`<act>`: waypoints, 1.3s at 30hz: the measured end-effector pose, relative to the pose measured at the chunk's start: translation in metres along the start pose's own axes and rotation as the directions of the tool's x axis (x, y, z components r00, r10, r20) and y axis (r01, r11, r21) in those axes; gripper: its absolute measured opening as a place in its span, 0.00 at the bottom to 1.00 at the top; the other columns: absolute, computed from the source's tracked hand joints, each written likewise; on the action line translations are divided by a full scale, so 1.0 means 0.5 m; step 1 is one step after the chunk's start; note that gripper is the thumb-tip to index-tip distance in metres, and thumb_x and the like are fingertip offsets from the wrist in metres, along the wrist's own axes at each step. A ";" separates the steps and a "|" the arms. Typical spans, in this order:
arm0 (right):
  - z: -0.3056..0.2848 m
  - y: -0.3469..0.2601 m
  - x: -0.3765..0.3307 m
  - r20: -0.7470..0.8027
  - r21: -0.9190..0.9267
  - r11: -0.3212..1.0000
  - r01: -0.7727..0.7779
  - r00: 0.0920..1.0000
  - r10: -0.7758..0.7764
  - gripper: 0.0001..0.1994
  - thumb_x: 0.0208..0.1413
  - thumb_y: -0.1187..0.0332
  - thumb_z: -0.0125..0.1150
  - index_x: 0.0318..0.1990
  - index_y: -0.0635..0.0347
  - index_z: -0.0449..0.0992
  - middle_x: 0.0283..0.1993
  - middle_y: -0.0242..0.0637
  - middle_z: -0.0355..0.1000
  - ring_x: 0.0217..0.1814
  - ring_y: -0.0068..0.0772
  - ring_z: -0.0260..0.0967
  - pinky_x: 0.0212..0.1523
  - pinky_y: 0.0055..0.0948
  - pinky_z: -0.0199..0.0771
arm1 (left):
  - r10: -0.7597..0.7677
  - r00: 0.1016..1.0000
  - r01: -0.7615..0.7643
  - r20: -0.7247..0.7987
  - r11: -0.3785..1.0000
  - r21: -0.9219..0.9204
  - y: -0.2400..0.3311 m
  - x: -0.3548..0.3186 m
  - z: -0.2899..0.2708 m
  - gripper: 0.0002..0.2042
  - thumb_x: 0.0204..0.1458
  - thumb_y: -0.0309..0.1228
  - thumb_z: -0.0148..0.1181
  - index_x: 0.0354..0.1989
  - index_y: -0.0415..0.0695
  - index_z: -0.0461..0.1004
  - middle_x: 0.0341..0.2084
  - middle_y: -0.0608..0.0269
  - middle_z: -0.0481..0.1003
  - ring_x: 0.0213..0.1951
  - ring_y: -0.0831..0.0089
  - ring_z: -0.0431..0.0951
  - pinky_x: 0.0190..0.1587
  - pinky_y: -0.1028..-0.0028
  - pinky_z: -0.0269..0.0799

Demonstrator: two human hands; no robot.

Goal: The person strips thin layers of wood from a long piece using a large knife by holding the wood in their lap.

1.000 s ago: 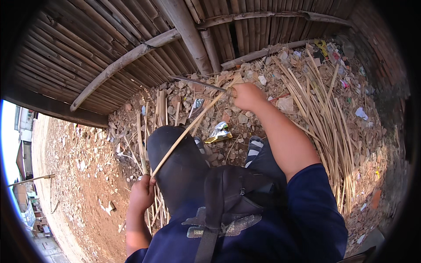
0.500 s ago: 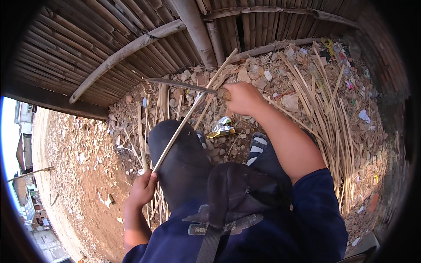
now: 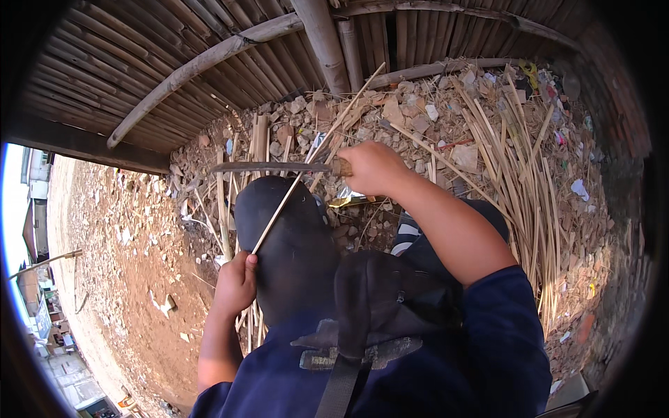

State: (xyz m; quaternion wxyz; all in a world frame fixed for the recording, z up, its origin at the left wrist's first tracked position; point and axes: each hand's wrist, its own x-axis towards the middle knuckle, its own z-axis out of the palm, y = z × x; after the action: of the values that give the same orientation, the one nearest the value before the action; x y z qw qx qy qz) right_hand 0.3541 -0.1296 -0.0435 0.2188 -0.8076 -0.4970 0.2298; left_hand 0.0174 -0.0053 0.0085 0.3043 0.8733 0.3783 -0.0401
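Note:
My left hand point(image 3: 235, 284) is closed around the near end of a thin bamboo strip point(image 3: 273, 221). The strip slants up and away to the right, passing over my dark-clad left knee point(image 3: 289, 244). In my right hand point(image 3: 373, 167) is the short wooden handle of a machete point(image 3: 268, 167), its long dark blade pointing left. The blade crosses the strip just beyond the knee and seems to rest against it.
A large heap of split bamboo strips point(image 3: 519, 202) lies to my right. More bamboo pieces point(image 3: 259, 139) stand left of centre. Ahead rises a bamboo wall point(image 3: 160, 70) with a thick post point(image 3: 322, 45). Stones, litter and a foil wrapper point(image 3: 346, 199) cover the ground.
My right hand has drawn the machete nearer to me along the strip, and the blade has turned level. My left hand has shifted slightly right and still holds the strip.

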 end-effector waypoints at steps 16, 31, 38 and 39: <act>0.000 0.011 0.006 -0.092 -0.007 1.000 -0.006 0.996 0.005 0.15 0.42 0.69 0.63 0.40 0.57 0.79 0.33 0.49 0.78 0.40 0.56 0.77 0.43 0.50 0.77 | 0.023 0.995 -0.006 -0.101 0.985 0.173 0.008 -0.002 0.021 0.15 0.67 0.37 0.48 0.31 0.39 0.67 0.20 0.37 0.74 0.28 0.34 0.75 0.30 0.45 0.68; -0.005 -0.010 0.009 0.069 -0.187 0.980 0.074 0.996 -0.062 0.21 0.44 0.69 0.62 0.50 0.55 0.80 0.40 0.53 0.79 0.44 0.52 0.78 0.46 0.48 0.77 | 0.027 0.993 0.011 -0.114 0.946 0.323 0.009 -0.007 0.034 0.14 0.67 0.39 0.47 0.33 0.41 0.68 0.20 0.40 0.75 0.27 0.37 0.77 0.29 0.45 0.70; -0.030 0.046 0.014 -0.163 -0.060 0.995 -0.075 0.985 0.065 0.19 0.45 0.69 0.62 0.48 0.53 0.80 0.37 0.48 0.80 0.42 0.53 0.78 0.45 0.47 0.78 | 0.047 0.992 -0.002 -0.119 0.937 0.349 0.012 0.010 0.027 0.13 0.66 0.39 0.49 0.33 0.42 0.68 0.20 0.40 0.75 0.26 0.37 0.77 0.29 0.45 0.70; -0.030 0.017 0.006 -0.157 -0.050 0.996 -0.079 0.985 0.070 0.19 0.45 0.69 0.62 0.48 0.53 0.80 0.37 0.48 0.80 0.42 0.53 0.78 0.45 0.47 0.78 | 0.045 0.991 0.002 -0.126 0.937 0.350 0.009 0.005 0.030 0.13 0.66 0.39 0.49 0.33 0.42 0.68 0.20 0.40 0.75 0.26 0.38 0.77 0.29 0.45 0.70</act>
State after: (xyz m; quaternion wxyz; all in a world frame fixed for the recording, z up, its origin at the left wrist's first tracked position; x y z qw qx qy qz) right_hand 0.3702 -0.1321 -0.0367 0.2252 -0.8470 -0.4541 0.1602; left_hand 0.0246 -0.0144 -0.0022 0.1192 0.9182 0.3750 -0.0452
